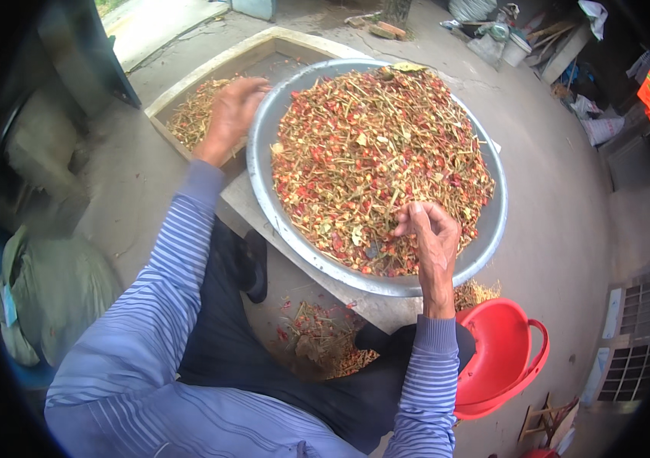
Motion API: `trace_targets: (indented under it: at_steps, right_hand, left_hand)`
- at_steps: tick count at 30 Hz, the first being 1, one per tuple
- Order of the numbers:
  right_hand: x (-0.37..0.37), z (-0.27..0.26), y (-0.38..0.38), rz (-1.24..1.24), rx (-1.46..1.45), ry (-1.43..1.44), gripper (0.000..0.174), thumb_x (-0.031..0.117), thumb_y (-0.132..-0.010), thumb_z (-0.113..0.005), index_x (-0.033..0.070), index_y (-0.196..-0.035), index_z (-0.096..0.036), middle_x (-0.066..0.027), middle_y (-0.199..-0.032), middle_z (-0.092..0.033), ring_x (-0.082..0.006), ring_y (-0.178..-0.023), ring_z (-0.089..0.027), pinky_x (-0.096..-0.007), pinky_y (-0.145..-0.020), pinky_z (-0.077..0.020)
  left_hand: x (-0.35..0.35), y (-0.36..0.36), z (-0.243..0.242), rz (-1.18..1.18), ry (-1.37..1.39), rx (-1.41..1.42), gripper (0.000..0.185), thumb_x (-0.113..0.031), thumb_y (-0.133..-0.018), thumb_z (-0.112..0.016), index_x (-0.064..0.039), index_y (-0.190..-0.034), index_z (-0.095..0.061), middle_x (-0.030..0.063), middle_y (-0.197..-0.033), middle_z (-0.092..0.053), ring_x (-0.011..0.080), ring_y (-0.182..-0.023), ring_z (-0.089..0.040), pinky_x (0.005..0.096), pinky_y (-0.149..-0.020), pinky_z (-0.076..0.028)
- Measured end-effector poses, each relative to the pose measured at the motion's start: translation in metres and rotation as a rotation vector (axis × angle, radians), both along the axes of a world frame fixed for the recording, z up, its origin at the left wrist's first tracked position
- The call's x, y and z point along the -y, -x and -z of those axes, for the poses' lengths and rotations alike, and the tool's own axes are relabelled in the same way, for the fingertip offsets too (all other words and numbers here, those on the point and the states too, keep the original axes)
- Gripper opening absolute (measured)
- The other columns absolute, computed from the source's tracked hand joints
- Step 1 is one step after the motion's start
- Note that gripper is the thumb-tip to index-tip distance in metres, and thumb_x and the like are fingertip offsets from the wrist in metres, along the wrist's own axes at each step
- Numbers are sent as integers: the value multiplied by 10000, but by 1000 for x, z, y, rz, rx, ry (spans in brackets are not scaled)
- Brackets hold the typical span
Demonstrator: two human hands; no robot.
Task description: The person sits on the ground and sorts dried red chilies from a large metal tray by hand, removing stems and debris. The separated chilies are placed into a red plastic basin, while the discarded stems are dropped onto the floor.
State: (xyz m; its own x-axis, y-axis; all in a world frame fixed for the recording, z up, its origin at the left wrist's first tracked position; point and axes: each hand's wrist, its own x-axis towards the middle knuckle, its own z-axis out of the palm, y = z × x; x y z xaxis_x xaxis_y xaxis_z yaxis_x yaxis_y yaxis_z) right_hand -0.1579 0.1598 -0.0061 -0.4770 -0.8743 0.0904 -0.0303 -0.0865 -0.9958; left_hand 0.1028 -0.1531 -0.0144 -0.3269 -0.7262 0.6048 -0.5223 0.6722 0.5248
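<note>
A wide metal basin point(260, 189) is heaped with dried plant pieces point(370, 154), a mix of red bits, pale flakes and broken stems that look like chili pepper scraps. My right hand point(433, 232) is at the near right part of the heap, thumb and fingers drawn together. Whether a piece is pinched in them is hidden. Blurred, my left hand point(237, 111) hovers by the basin's left rim, above a wood-framed tray point(187, 86). The tray holds stemmy scraps point(196, 114). What my left fingers hold, if anything, does not show.
Under the basin is a flat board or slab point(359, 300). A red plastic basket point(502, 343) with handles stands right of my knee. Scraps point(325, 338) lie on the floor between my feet. Full sacks point(67, 292) sit at left, and bricks point(385, 31) lie by a tree trunk.
</note>
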Motion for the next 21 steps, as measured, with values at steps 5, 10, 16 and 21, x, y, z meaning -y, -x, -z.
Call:
trace_targets:
  at_steps: [5,10,16,21]
  right_hand:
    - [0,1,11,92,-16,65,257,202,-1038,-627,-36,-990,-712,-58,-855,-701,-118,-712,-660,-262,-684,-546]
    - [-3,-1,18,158,-52,70,260,214,-1029,-641,-36,-1020,-713,-69,-876,-695,-124,-711,-654,-282,-700,-553]
    - [-5,0,21,194,-40,96,251,198,-1026,-647,-44,-1046,-711,-74,-888,-700,-127,-705,-661,-283,-698,-555]
    - [-7,0,23,197,-37,90,237,179,-1030,-639,-47,-1056,-708,-75,-892,-701,-131,-717,-667,-278,-702,-558]
  left_hand:
    - [10,-19,-2,-101,45,10,281,-180,-962,-672,-88,-1220,-732,141,-1215,-733,242,-1064,-717,408,-939,-602]
    - [-53,42,5,411,-72,40,185,-153,-975,-661,-55,-1098,-758,103,-1026,-759,184,-920,-724,328,-809,-613]
    - [-128,102,8,819,35,87,360,-234,-966,-696,-49,-1273,-659,130,-1099,-687,234,-896,-697,368,-825,-600]
    - [-163,117,9,827,-67,358,649,-378,-897,-781,-86,-1421,-533,127,-1311,-556,301,-948,-669,430,-836,-577]
